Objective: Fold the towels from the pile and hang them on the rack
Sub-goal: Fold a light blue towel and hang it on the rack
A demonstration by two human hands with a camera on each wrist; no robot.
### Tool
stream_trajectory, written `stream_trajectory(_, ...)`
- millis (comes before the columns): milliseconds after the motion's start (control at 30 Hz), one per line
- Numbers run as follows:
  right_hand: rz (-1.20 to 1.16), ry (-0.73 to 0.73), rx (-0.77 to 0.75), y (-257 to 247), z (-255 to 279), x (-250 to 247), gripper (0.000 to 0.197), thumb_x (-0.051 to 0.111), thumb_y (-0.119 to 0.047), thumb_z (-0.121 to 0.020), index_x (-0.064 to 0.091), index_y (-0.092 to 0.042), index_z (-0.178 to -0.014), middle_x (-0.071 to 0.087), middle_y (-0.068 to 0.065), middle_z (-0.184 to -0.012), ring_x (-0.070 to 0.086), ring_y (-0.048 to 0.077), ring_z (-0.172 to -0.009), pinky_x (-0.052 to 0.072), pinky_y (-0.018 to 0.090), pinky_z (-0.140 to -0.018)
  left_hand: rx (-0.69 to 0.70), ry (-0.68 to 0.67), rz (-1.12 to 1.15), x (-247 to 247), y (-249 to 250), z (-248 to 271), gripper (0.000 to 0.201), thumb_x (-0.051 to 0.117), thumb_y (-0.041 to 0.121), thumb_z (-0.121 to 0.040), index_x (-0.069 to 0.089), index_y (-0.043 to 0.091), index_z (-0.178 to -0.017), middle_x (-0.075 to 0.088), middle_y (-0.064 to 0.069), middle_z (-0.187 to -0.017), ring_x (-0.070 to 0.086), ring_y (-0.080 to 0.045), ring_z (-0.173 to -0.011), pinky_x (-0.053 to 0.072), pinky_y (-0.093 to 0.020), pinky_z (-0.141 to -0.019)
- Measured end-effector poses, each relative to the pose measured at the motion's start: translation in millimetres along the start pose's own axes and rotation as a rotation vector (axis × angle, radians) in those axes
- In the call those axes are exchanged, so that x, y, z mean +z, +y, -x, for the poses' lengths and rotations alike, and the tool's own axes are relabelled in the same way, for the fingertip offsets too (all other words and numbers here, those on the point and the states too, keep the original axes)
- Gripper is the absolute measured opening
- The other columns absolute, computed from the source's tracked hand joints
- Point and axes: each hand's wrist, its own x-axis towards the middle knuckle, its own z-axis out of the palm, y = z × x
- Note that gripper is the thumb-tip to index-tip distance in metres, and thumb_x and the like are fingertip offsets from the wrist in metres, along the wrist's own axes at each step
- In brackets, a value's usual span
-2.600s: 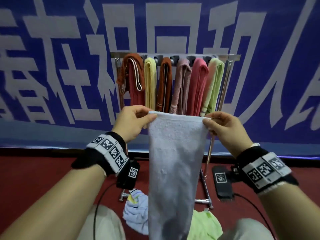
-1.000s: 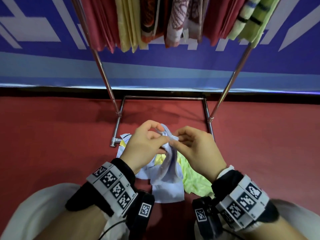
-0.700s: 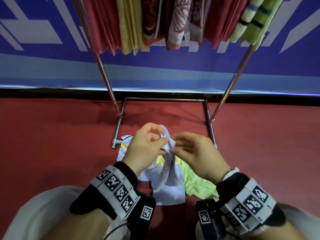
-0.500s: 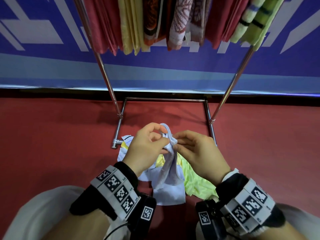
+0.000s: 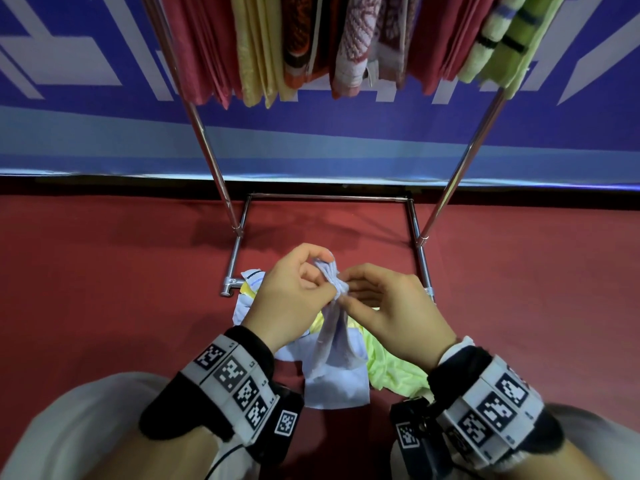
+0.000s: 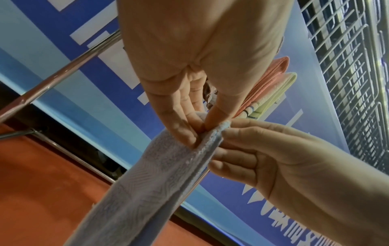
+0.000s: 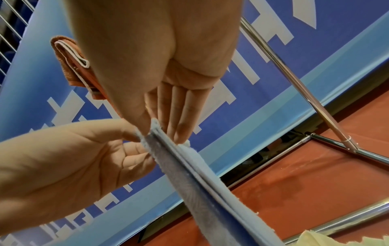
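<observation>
A pale blue towel (image 5: 332,344) hangs in a narrow lengthwise fold over the pile on the red floor. My left hand (image 5: 320,278) pinches its top edge between thumb and fingers, and the left wrist view shows that pinch on the towel (image 6: 147,183). My right hand (image 5: 346,296) meets it from the right and pinches the same top edge of the towel (image 7: 200,174) with thumb against straight fingers. The pile under the hands holds a lime green towel (image 5: 391,368) and a white one (image 5: 247,282). Behind stands the chrome rack (image 5: 211,157).
Several folded towels (image 5: 346,39) in red, yellow, orange, pink and green hang across the rack's top, above the hands. The rack's floor frame (image 5: 329,196) lies just beyond the pile. A blue banner (image 5: 104,140) covers the wall behind. My knees show at both bottom corners.
Earlier both hands held the towel spread wide up at rack height. They have since come together low over the pile, with the towel's top corners joined. Over the last second they barely shifted.
</observation>
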Motion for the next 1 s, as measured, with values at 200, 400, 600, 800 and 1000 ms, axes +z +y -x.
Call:
stream_trajectory(200,0.016,0.019,-0.006,1.2,0.4,0.7,0.028,0.084,-0.012,-0.082,0.072,-0.012,-0.107,0.076,-0.004,-0.089,0.073,0.006,-0.085,0.060,0.031,-0.083,0.025,-0.012,-0.002,-1.5,-1.9,-0.4,0.046,0.068,-0.003,-0.078,0.059,0.029,-0.110,0.062,0.003,-0.068,0.057,-0.013,-0.057,0.046,-0.022,-0.060)
stream_trajectory(400,0.004,0.038,-0.027,-0.7,1.3,-0.9,0.025,0.084,-0.013,-0.082,0.072,-0.011,-0.104,0.076,-0.003,-0.087,0.073,0.008,-0.082,0.061,0.030,-0.080,0.071,0.035,-0.095,-2.6,-4.9,-3.2,0.050,0.075,0.015,-0.071,0.058,0.038,-0.112,0.050,0.008,-0.075,0.049,-0.005,-0.060,0.044,-0.022,-0.064)
stream_trajectory(600,-0.057,0.078,-0.042,-2.6,0.6,-7.6,0.018,0.074,-0.002,-0.083,0.073,-0.015,-0.095,0.076,-0.005,-0.084,0.073,0.010,-0.079,0.059,0.028,-0.076,0.094,-0.012,-0.230,-9.6,-3.6,-4.2,0.083,0.081,0.022,-0.077,0.039,0.043,-0.145,0.040,0.018,-0.138,0.045,0.006,-0.119,0.034,0.002,-0.081)
stream_trajectory(800,-0.228,0.129,-0.034,-1.4,-3.2,-12.6,0.021,0.071,0.002,-0.083,0.072,-0.017,-0.091,0.075,0.001,-0.084,0.070,0.020,-0.078,0.055,0.027,-0.074,0.079,-0.057,-0.086,-13.6,-9.3,-10.3,0.045,0.087,0.024,-0.075,0.071,0.027,-0.117,0.075,0.010,-0.107,0.069,-0.005,-0.103,0.054,-0.027,-0.092)
stream_trajectory(1000,-0.400,0.186,0.012,-4.8,-6.6,-20.6,0.025,0.065,0.017,-0.084,0.071,-0.003,-0.096,0.073,0.009,-0.086,0.066,0.017,-0.079,0.056,0.026,-0.076,0.144,-0.021,-0.047,-14.7,1.0,-7.0,0.010,0.083,0.027,-0.077,0.079,0.024,-0.085,0.078,0.004,-0.085,0.074,-0.017,-0.088,0.056,-0.032,-0.081)
